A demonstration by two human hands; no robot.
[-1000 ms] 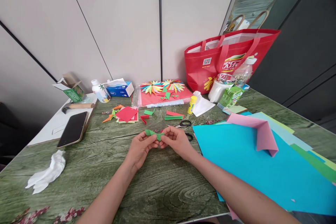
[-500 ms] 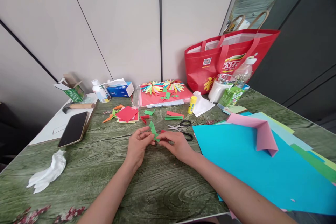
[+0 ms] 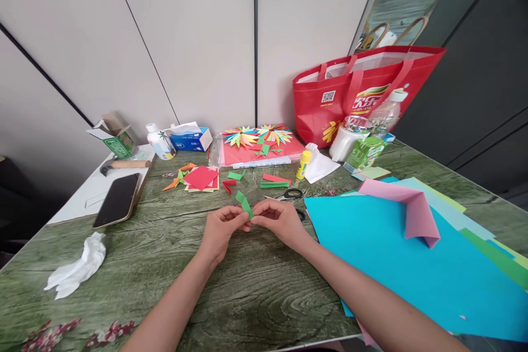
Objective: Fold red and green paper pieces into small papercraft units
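Observation:
A small folded strip of green paper (image 3: 243, 203) is pinched between my two hands, just above the table. My left hand (image 3: 223, 227) grips it from the left, thumb pressed on its lower part. My right hand (image 3: 280, 222) has its thumb and fingertips closed at the strip's lower right end. Behind the right hand lie black-handled scissors (image 3: 292, 193), partly hidden. Close beyond the fingers are a folded red paper piece (image 3: 228, 185), another green folded piece (image 3: 236, 175) and red and green strips (image 3: 275, 181).
Blue paper sheets (image 3: 371, 253) with a folded pink piece (image 3: 416, 203) cover the right side. A glue stick (image 3: 303, 165), red squares (image 3: 202, 177) and a red bag (image 3: 322, 107) stand or lie farther back. At left are a phone (image 3: 117, 201), hammer (image 3: 126, 164) and crumpled tissue (image 3: 78, 269).
My left thumb has shifted right and now presses over the lower part of the green strip. My right fingers have drawn in closer to it. The view has turned slightly left.

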